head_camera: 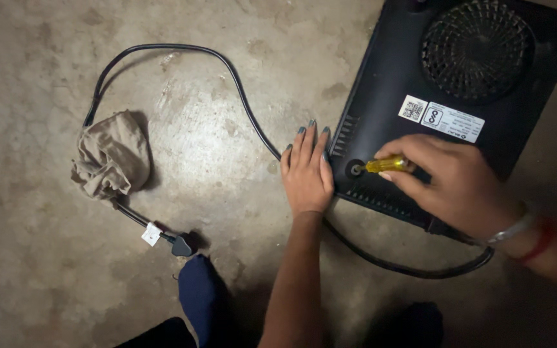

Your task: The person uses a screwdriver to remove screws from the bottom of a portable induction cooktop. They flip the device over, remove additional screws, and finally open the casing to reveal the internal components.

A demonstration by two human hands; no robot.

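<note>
A black flat appliance [388,84] lies upside down on a concrete floor, with a round fan grille [476,48] and white labels [441,118] on its underside. My right hand [452,180] grips a yellow-handled screwdriver [388,165]; its tip sits in a round hole [356,169] at the appliance's near left corner. My left hand [306,171] rests flat on the floor, fingers spread, touching the appliance's left edge.
A black power cord [240,96] loops across the floor from the appliance to a plug [182,245] with a white tag [151,234]. A crumpled beige cloth [111,154] lies on the cord. My dark blue trouser leg [198,296] shows at the bottom.
</note>
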